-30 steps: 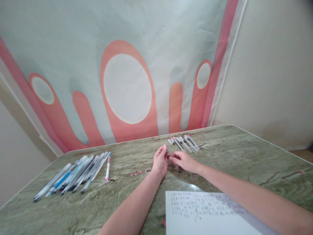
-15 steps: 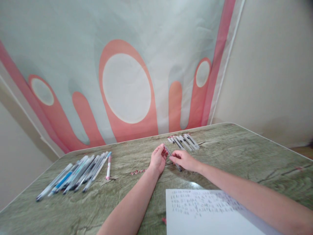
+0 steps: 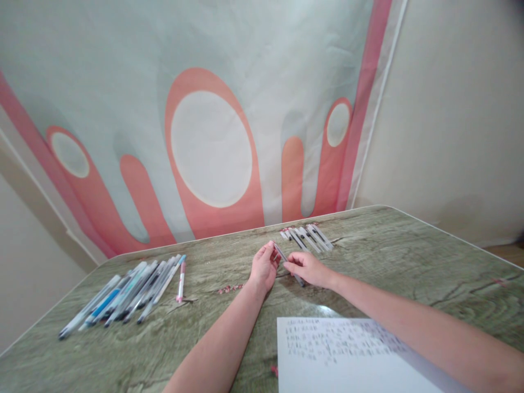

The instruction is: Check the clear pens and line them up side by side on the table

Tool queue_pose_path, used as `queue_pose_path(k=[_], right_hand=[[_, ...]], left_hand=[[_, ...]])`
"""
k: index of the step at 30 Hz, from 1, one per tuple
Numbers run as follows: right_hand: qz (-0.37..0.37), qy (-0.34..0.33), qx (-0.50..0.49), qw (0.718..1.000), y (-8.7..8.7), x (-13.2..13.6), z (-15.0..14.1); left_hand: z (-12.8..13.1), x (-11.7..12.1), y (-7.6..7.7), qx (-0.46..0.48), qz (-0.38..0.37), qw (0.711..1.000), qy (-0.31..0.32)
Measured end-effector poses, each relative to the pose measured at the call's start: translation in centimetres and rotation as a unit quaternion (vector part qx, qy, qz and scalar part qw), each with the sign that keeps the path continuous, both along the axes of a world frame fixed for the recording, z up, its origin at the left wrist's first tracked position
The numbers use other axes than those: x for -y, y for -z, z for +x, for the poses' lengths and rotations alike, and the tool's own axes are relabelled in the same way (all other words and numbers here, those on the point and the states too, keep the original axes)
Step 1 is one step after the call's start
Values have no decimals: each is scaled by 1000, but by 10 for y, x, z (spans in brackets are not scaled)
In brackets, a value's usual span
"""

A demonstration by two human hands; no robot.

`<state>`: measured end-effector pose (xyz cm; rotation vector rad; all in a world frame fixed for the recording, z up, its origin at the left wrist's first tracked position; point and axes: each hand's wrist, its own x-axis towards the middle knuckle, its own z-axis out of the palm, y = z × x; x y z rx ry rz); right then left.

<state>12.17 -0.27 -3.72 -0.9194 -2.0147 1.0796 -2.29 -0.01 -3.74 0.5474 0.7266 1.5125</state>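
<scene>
Left hand (image 3: 264, 267) and right hand (image 3: 307, 267) both closed on one grey pen (image 3: 281, 253); far end pinched by left, middle gripped by right. Pen is held between them, long axis slanting far-left to near-right, near end closer to right.

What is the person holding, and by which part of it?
A pen: the left hand has its far end, and the right hand holds it around the middle.
</scene>
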Motion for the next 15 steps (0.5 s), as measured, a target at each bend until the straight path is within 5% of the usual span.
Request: queue_pose_path(k=[15], right_hand=[[14,4,17,1000,-5,1,0]], left_hand=[[1,-2,4,-14,13,999,-29]])
